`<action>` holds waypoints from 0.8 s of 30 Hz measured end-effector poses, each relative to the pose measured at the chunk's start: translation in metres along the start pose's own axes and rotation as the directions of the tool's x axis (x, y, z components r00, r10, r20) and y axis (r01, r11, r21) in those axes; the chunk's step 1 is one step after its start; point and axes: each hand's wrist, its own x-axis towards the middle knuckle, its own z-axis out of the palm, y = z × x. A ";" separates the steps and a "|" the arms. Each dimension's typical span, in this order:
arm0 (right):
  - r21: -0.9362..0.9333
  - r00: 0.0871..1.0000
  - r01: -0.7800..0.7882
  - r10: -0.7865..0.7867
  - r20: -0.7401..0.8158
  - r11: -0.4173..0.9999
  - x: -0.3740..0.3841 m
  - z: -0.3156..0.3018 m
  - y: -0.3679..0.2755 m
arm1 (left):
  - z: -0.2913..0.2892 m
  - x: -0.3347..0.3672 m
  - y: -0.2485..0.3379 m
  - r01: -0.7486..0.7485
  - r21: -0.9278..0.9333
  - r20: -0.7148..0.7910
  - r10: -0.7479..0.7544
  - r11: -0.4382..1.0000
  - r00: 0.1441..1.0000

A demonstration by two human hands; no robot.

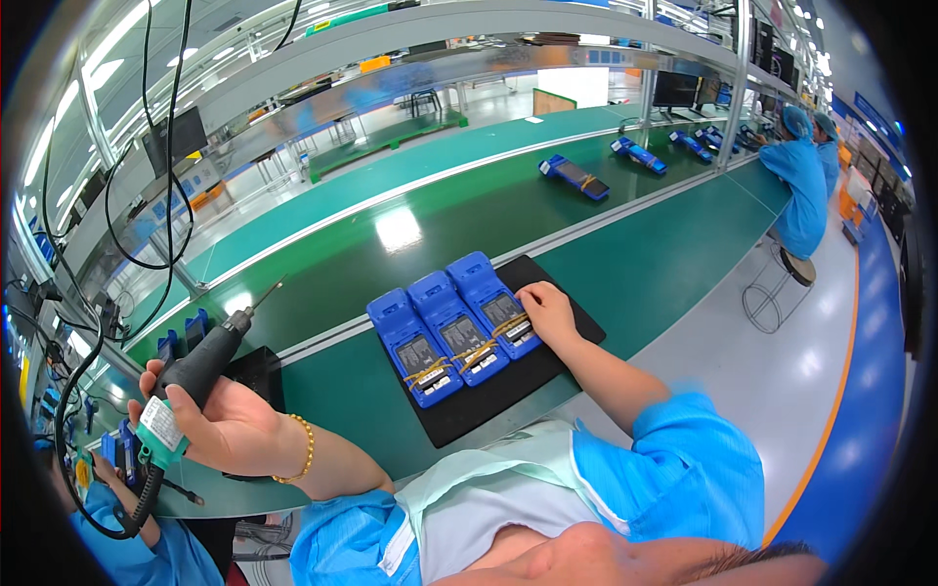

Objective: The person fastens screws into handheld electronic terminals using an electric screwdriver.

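Note:
My left hand [220, 420] is wrapped around a dark electric screwdriver [203, 361], raised at the left with its thin bit pointing up and away. A green-sleeved cable end with a white label hangs from its base. Three blue handheld terminals lie side by side on a black mat [459, 415]: a left one [415, 352], a middle one [454, 332] and a right one [493, 303]. Yellowish rubber bands cross their lower parts. My right hand [549, 313] has its fingers bent over the right edge of the right terminal; the fingertips are partly hidden.
More blue terminals [575, 178] lie along the dark green belt [391, 230] beyond the metal strip. Black cables [168, 195] hang at the left. A co-worker in blue [803, 186] sits at the far right; another person's arm [127, 498] shows at the lower left.

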 end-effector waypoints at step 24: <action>0.077 0.998 0.053 -0.049 -0.051 0.996 -0.005 -0.004 0.001 | 0.005 -0.015 -0.007 0.175 -0.037 0.172 -0.166 0.984 0.971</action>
